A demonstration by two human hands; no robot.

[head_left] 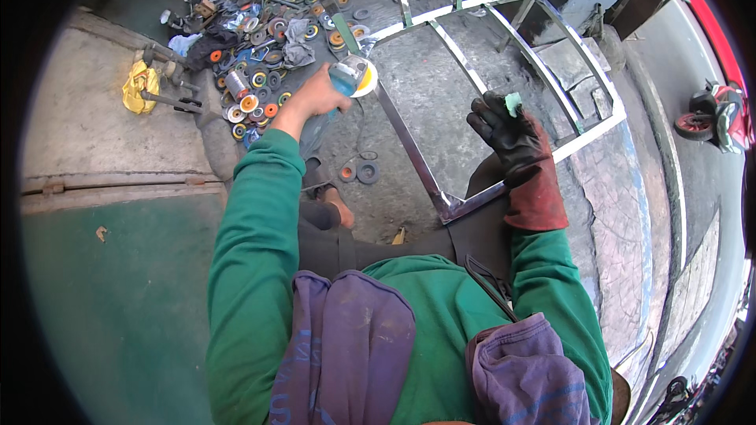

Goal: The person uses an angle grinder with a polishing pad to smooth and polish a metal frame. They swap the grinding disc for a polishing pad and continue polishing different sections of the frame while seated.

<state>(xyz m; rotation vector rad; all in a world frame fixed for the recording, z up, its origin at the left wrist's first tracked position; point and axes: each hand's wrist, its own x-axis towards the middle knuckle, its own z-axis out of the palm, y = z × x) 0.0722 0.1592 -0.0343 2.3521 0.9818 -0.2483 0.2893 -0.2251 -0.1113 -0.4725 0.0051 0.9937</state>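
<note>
Head view: the left hand [315, 97], bare, is closed around the body of a blue angle grinder [340, 85], whose pale round disc [365, 77] is pressed against a bar of a shiny metal frame [409, 142]. The right hand [504, 130] is covered by a black glove with a dark red cuff, and a small green block [513, 102] is pinched between its fingertips, just above the frame's right bar. The frame is laid across the dark concrete floor [441, 86], with 1 corner held close to the person's lap and its crossbars spread away toward the top of the picture. Both arms are dressed in green sleeves [252, 236], and a purple cloth [346, 354] is hung over the chest. 2 used discs [359, 171] are seen on the floor just under the grinder. Further left, a heap of worn grinding discs [260, 79] in orange, yellow and grey is scattered beside a yellow rag [139, 85]. At the far right, a red scooter [713, 114] is parked well apart from the work.
</note>
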